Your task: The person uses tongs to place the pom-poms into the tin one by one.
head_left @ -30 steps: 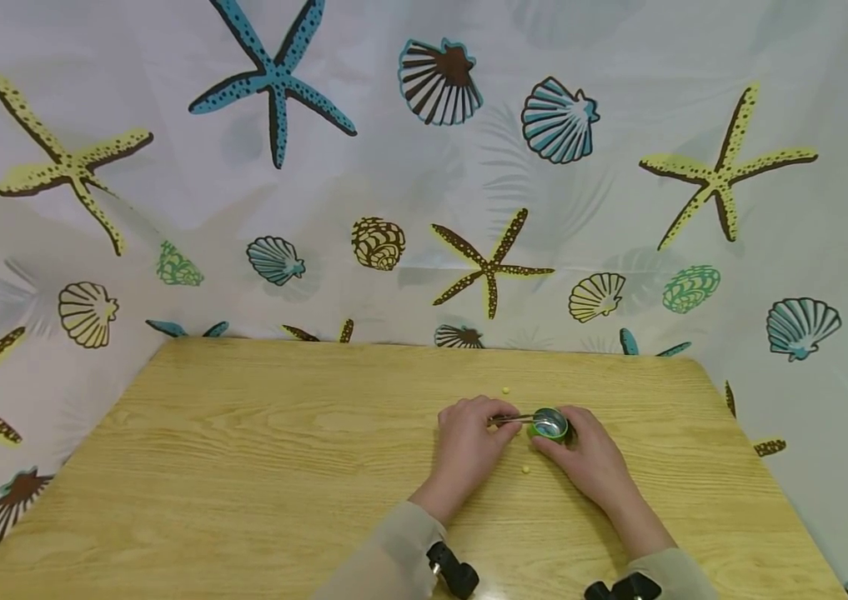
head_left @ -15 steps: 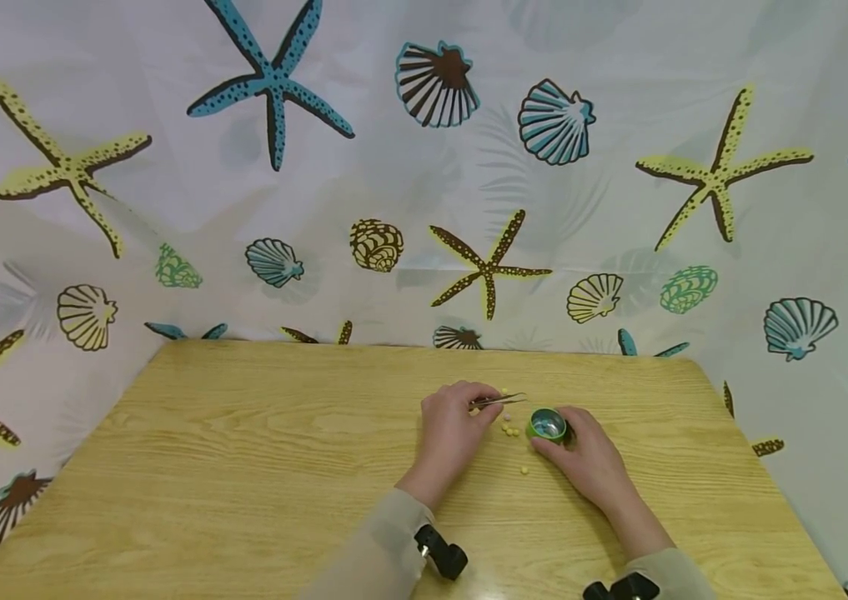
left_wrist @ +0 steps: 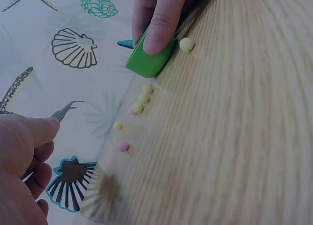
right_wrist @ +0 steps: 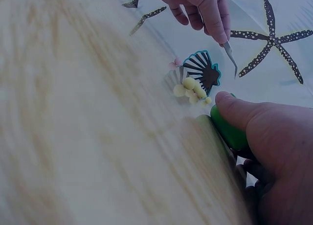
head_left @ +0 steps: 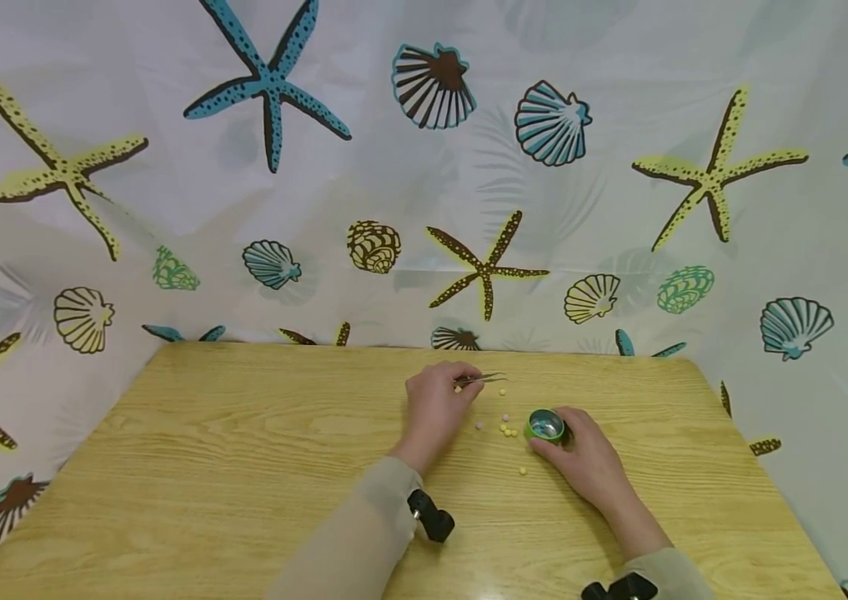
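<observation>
Plain beige left sleeve (head_left: 359,529), matching right sleeve (head_left: 677,575), blocky black wrist devices (head_left: 434,521), bare left hand (head_left: 434,412), bare right hand (head_left: 581,457)

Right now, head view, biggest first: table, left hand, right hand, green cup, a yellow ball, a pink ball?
1. Table
2. Left hand, right hand: look alike, unranked
3. Green cup
4. Yellow ball, pink ball: too tiny to rank

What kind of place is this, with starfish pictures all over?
Probably an indoor corner set up for filming handwork: a wood-grain table, a backdrop printed with starfish and seashells behind it, and black wrist cameras.
</observation>
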Action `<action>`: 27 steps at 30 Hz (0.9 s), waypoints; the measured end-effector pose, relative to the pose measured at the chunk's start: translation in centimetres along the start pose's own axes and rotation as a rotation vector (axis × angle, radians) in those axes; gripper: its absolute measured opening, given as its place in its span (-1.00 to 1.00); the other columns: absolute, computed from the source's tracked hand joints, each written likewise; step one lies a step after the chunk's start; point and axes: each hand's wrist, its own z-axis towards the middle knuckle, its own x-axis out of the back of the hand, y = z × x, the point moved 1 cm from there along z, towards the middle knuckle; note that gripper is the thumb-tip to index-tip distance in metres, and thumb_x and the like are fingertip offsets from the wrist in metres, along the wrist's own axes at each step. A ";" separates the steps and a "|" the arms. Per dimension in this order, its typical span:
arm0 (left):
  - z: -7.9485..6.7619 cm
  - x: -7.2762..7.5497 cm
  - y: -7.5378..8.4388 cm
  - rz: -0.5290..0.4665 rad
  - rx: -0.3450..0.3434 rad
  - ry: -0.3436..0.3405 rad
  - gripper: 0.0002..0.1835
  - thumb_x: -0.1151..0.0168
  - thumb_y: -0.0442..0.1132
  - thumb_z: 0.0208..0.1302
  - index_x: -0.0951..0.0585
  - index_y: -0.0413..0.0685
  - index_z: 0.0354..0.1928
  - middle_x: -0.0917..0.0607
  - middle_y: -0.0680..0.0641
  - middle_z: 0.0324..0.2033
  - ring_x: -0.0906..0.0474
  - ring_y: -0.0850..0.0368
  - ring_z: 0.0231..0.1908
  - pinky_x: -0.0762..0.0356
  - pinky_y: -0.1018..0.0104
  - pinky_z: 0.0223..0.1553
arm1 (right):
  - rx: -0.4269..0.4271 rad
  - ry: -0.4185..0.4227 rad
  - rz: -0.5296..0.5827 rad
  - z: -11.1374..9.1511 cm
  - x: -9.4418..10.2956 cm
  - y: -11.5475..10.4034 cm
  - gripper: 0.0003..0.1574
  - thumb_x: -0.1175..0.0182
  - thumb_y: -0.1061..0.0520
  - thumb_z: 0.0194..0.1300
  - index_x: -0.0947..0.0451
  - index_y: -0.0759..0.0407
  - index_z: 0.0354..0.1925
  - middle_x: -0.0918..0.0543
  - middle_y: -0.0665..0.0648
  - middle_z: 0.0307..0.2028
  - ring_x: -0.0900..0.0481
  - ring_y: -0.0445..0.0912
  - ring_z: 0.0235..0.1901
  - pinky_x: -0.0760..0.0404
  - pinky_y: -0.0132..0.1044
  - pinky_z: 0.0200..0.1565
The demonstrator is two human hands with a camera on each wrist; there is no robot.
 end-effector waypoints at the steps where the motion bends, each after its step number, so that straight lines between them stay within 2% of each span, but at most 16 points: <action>1: 0.1 0.0 -0.1 0.008 0.002 -0.006 -0.90 -0.53 -0.12 0.49 -0.89 0.14 -0.05 -0.87 0.08 -0.14 -0.74 -0.03 -0.04 -0.38 -0.29 0.24 | 0.000 0.001 0.000 0.0 0.0 0.0 -0.21 -0.49 -0.15 0.50 -0.53 0.28 0.43 -0.54 0.38 0.42 -0.49 0.30 0.44 -0.42 0.29 0.43; 8: 0.4 -0.4 -0.6 0.056 0.006 -0.033 -0.90 -0.53 -0.11 0.48 -0.89 0.15 -0.05 -0.87 0.08 -0.14 -0.74 -0.06 -0.03 -0.42 -0.29 0.23 | -0.001 0.001 0.002 0.0 -0.2 0.1 -0.20 -0.49 -0.14 0.49 -0.52 0.28 0.44 -0.53 0.39 0.43 -0.49 0.31 0.44 -0.42 0.30 0.43; 18: 0.6 -1.3 -1.5 0.113 0.050 -0.079 -0.89 -0.52 -0.06 0.49 -0.89 0.20 -0.04 -0.87 0.11 -0.12 -0.73 -0.05 0.01 -0.43 -0.26 0.24 | -0.003 -0.006 -0.002 -0.2 0.0 -0.2 -0.17 -0.47 -0.17 0.51 -0.51 0.30 0.46 -0.52 0.39 0.45 -0.47 0.32 0.46 -0.41 0.31 0.43; 27: 0.7 -2.0 -1.9 0.119 0.075 -0.111 -0.90 -0.52 -0.05 0.50 -0.89 0.22 -0.05 -0.87 0.13 -0.15 -0.73 -0.03 0.01 -0.41 -0.26 0.27 | -0.017 -0.012 -0.005 -0.2 0.1 -0.2 -0.15 -0.47 -0.16 0.51 -0.49 0.30 0.48 -0.50 0.39 0.47 -0.44 0.33 0.48 -0.39 0.31 0.45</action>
